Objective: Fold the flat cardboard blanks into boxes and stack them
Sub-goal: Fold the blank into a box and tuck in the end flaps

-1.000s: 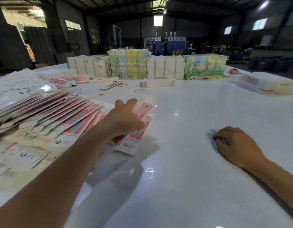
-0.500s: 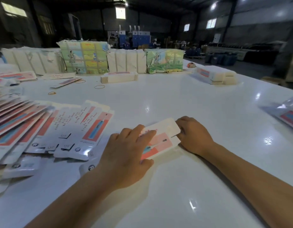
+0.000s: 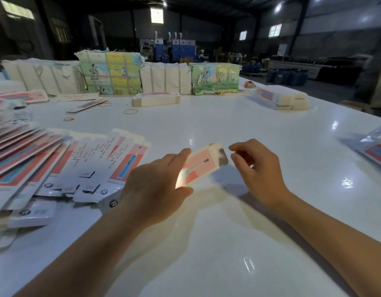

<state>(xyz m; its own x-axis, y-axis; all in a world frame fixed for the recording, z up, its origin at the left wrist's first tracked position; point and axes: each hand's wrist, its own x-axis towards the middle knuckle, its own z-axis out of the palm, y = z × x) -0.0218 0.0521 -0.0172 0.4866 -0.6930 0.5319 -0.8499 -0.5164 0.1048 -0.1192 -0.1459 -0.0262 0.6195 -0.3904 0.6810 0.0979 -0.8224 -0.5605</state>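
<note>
We see one blank [image 3: 201, 162] in the middle of the tabletop [image 3: 238, 125], lifted a little and tilted, with its far end up. It is pink and white, with a thin picture on it. It looks blurry.

The left hand [image 3: 155, 185] has this blank in its grip. The fingers [image 3: 181, 157] lie along the top edge and the thumb presses in from below, at the near end. The left arm comes in from the bottom left, and the back of the hand faces us.

The right hand [image 3: 258, 168] is just beside the far end of the blank. Its grip is loose and open, with the fingers curled and the thumb close to the pointing finger. We cannot tell if a fingertip touches the flap there. The right arm comes in from the bottom right.

To the left, a big spread of flat blanks [image 3: 56, 159] lies fanned out on the tabletop, one over the other. Some show pink and blue, some show white with small print.

Farther back, a short pile of cards [image 3: 156, 99] lies flat. Near it are loose rubber bands [image 3: 130, 111]. Behind those stands a row of tied bundles [image 3: 109, 73], some white and some with green and yellow pictures.

On the far right is a stack [image 3: 279, 98] of white packs. At the right edge lies a shiny bag [image 3: 373, 146] with pink and blue things in it.
</note>
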